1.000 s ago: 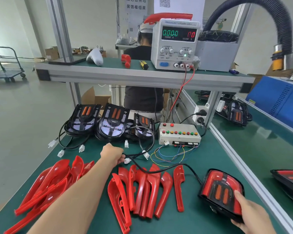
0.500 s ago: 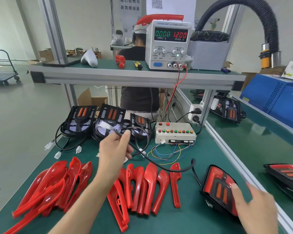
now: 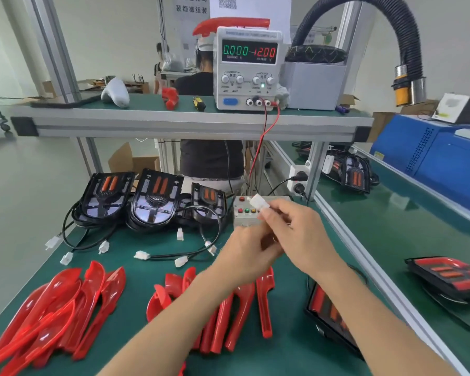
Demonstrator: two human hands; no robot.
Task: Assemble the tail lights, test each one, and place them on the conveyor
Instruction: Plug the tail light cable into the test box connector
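Note:
Both my hands meet above the green bench in front of the test box [image 3: 244, 217]. My right hand [image 3: 301, 234] pinches a white plug connector [image 3: 259, 203] at its fingertips. My left hand [image 3: 244, 257] is closed just below it, apparently on the cable; its grip is partly hidden. The assembled tail light [image 3: 329, 316] lies at the near right, mostly behind my right forearm. Three black tail light housings [image 3: 155, 199] with loose cables and white plugs lie at the back. Red lens covers [image 3: 65, 299] lie in two piles near me.
A power supply [image 3: 248, 67] reading 12.00 V stands on the upper shelf, its red and black leads running down to the test box. The conveyor [image 3: 407, 229] runs along the right with finished tail lights [image 3: 451, 278] on it. A person sits behind the bench.
My right hand left the tail light and came up to my left hand. My left hand lifted the cable end from the bench; the white plug is now held in front of the test box.

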